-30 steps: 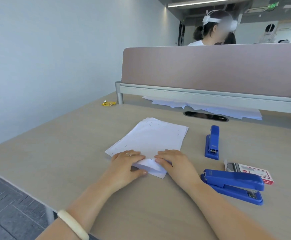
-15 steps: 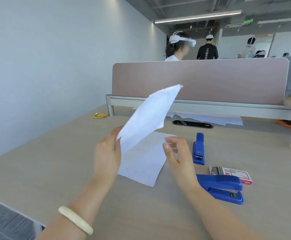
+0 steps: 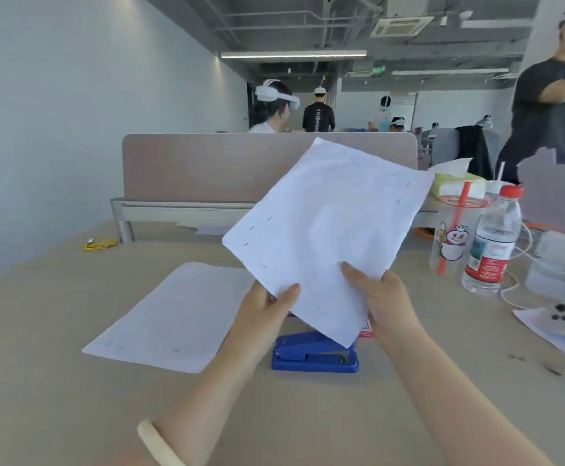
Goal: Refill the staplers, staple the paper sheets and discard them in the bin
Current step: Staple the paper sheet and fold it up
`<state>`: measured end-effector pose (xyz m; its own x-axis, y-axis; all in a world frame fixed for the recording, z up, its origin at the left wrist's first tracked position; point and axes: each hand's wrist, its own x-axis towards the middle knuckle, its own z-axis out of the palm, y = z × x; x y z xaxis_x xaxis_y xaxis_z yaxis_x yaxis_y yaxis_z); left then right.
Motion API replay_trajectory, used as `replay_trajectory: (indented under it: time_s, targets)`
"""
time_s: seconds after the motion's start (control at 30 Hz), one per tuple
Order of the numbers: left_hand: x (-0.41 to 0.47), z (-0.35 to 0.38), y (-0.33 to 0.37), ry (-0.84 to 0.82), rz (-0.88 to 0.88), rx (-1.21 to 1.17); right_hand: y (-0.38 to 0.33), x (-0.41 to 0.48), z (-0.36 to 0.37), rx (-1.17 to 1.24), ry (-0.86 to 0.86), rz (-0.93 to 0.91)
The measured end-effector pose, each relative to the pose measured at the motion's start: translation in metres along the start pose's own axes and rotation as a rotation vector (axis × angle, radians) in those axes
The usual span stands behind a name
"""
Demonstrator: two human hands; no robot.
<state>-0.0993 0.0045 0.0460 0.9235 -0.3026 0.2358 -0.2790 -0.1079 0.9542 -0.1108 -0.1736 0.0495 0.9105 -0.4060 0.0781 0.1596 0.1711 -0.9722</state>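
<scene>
I hold a set of white stapled paper sheets (image 3: 328,230) up over the desk, tilted, with staples along its edges. My left hand (image 3: 267,311) grips its lower left edge and my right hand (image 3: 385,301) grips its lower right edge. Below the sheets a blue stapler (image 3: 311,353) lies on the desk, partly covered by the paper. A red and white staple box (image 3: 365,331) peeks out beside my right hand. More white sheets (image 3: 173,317) lie flat on the desk to the left. The second stapler is hidden.
A pink divider panel (image 3: 207,166) closes the desk's far side. At the right stand a water bottle (image 3: 493,243), a plastic cup with a red straw (image 3: 452,237), a tissue pack (image 3: 456,183) and cables. A yellow wrapper (image 3: 101,244) lies far left. A person stands at the right.
I lifted the top set of sheets off the pile with my left hand, then took it in both hands and carried it to the right, above the stapler. My view turned right.
</scene>
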Motion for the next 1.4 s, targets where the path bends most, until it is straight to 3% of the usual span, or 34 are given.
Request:
replay_trajectory:
  time_s: [0.1, 0.17, 0.2, 0.3, 0.53, 0.7, 0.87, 0.97, 1.13, 1.27, 1.4]
  targets:
    - [0.001, 0.018, -0.007, -0.270, 0.051, 0.644, 0.010, 0.006, -0.042, -0.086, 0.203, -0.010]
    - [-0.003, 0.027, -0.009, -0.319, 0.175, 0.944, 0.021, 0.005, -0.062, -0.107, 0.278, -0.010]
    - [-0.004, 0.029, -0.012, -0.296, 0.205, 0.978, 0.028, 0.004, -0.069, -0.116, 0.305, -0.010]
    - [-0.004, 0.033, -0.020, -0.213, 0.220, 0.926, 0.046, 0.005, -0.079, -0.145, 0.332, 0.024]
    - [0.000, 0.036, -0.040, -0.236, 0.209, 0.882, 0.048, 0.008, -0.079, -0.217, 0.309, 0.086]
    - [0.005, 0.043, -0.052, -0.178, 0.215, 0.870, 0.047, 0.003, -0.084, -0.291, 0.214, 0.175]
    - [0.005, 0.045, -0.048, -0.261, 0.188, 0.869, 0.046, -0.002, -0.083, -0.327, 0.153, 0.228]
    - [0.014, 0.048, -0.037, -0.251, 0.081, 0.788, 0.044, -0.004, -0.083, -0.326, 0.146, 0.240]
    - [0.049, 0.073, -0.025, -0.183, 0.108, 0.647, 0.042, -0.008, -0.083, -0.330, 0.136, 0.242]
    - [0.063, 0.098, -0.034, -0.280, 0.054, 0.806, 0.043, -0.012, -0.085, -0.360, 0.134, 0.246]
    - [0.066, 0.103, -0.040, -0.262, -0.022, 0.806, 0.043, -0.016, -0.083, -0.379, 0.080, 0.267]
